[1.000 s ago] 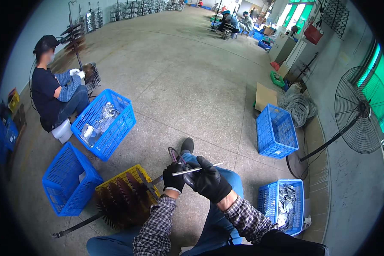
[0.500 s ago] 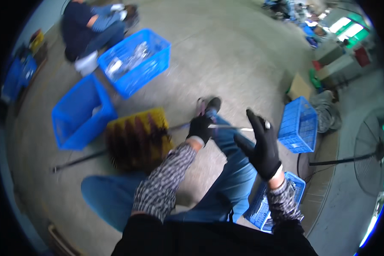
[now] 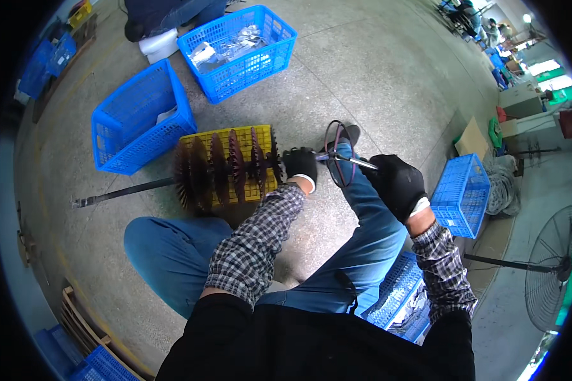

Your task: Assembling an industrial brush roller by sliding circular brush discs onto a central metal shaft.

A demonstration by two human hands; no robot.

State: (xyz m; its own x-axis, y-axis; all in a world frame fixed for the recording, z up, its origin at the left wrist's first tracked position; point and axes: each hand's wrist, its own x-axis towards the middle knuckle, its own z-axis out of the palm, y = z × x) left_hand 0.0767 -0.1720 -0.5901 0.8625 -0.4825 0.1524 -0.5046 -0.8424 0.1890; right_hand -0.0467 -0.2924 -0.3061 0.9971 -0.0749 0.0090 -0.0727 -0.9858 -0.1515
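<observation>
Rod (image 3: 353, 162) spans between both gloved hands (image 3: 349, 171).

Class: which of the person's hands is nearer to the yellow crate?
Left. The left hand sits just beside the yellow crate at its right edge; the right hand is farther right, over the person's leg.

I see both hands in black gloves held over the person's blue-jeaned knees. The left hand (image 3: 300, 164) and the right hand (image 3: 397, 184) are each closed on one end of a thin metal rod (image 3: 346, 160), with a dark wire loop (image 3: 337, 152) hanging between them. Just left of the left hand sits a yellow crate (image 3: 235, 136) carrying dark finned discs (image 3: 225, 168). A blue crate (image 3: 457, 193) stands right of the right hand.
</observation>
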